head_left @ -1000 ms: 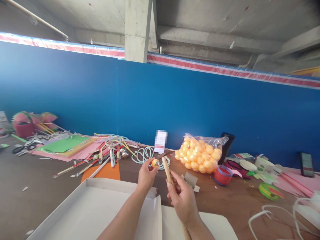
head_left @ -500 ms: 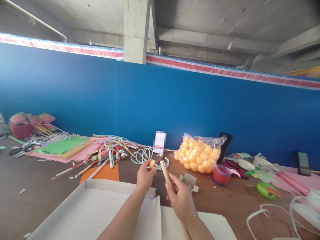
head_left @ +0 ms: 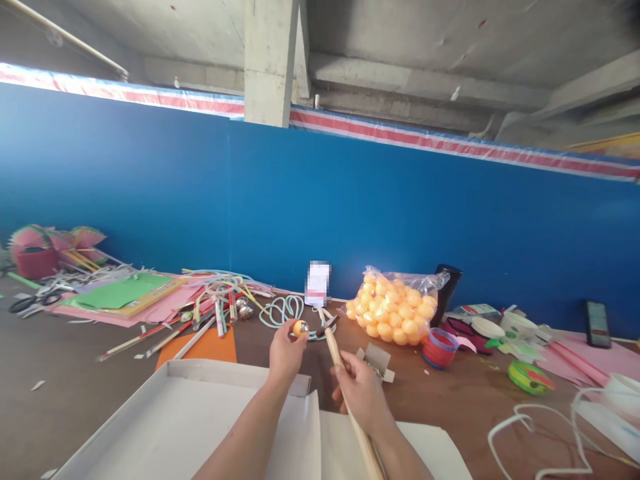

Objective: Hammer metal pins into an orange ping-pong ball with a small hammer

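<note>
My left hand (head_left: 284, 355) pinches a small orange ball (head_left: 300, 327) with a shiny metal piece on it, held up above the brown table (head_left: 80, 380). My right hand (head_left: 361, 393) is wrapped round the wooden handle of a small hammer (head_left: 336, 350). The hammer's dark head sits just right of the ball, slightly apart from it. Both hands are over the far edge of a white cardboard box (head_left: 200, 413).
A clear bag of orange balls (head_left: 393, 313) lies behind the hands, with a red tape roll (head_left: 439, 349) and a black cup (head_left: 447, 287) beside it. Light cords (head_left: 285, 310), sticks and coloured paper (head_left: 125, 293) lie left. Scissors (head_left: 30, 301), a phone (head_left: 597, 323) and white wire (head_left: 545, 427) are farther out.
The hammer head has drawn back a little to the right of the ball. Both hands have shifted slightly left and down in view as the head turned.
</note>
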Action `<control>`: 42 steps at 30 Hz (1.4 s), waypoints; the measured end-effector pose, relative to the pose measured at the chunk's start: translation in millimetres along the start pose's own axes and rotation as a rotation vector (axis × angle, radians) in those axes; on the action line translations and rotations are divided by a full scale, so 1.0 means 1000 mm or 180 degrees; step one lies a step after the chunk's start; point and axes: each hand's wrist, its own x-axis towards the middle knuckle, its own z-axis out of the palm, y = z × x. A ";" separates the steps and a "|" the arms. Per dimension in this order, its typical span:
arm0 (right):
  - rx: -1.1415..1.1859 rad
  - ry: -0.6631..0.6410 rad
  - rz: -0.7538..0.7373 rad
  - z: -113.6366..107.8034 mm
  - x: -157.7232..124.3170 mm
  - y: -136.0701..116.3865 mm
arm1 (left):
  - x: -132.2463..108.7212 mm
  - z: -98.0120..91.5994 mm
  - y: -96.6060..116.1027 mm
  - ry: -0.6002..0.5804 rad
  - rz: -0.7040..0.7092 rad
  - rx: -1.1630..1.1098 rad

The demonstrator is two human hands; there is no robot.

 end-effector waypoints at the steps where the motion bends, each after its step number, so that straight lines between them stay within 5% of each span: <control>1: -0.0043 -0.0067 0.0129 0.000 0.003 0.004 | 0.000 0.000 0.000 0.0008 -0.0022 -0.0057; 6: -0.0073 -0.0375 0.0551 -0.001 0.011 0.016 | 0.000 0.001 0.002 0.0000 -0.0122 -0.0240; 10: -0.0432 -0.0540 0.0189 -0.003 0.008 0.017 | -0.001 0.001 0.004 0.0013 -0.0170 -0.0274; 18: -0.1773 0.0168 -0.0585 -0.021 0.006 0.012 | -0.005 0.000 0.006 -0.0086 -0.0099 -0.0316; 21: -0.1962 0.0791 -0.0331 -0.043 0.014 0.010 | -0.007 0.000 0.009 -0.0149 -0.0106 -0.0280; 24: -0.2168 0.0991 0.0075 -0.064 0.021 0.012 | -0.009 0.000 0.012 -0.0176 -0.0125 -0.0292; 42: -0.2694 0.0423 0.0591 -0.079 0.049 0.020 | -0.012 0.005 0.008 -0.0354 -0.0103 -0.0164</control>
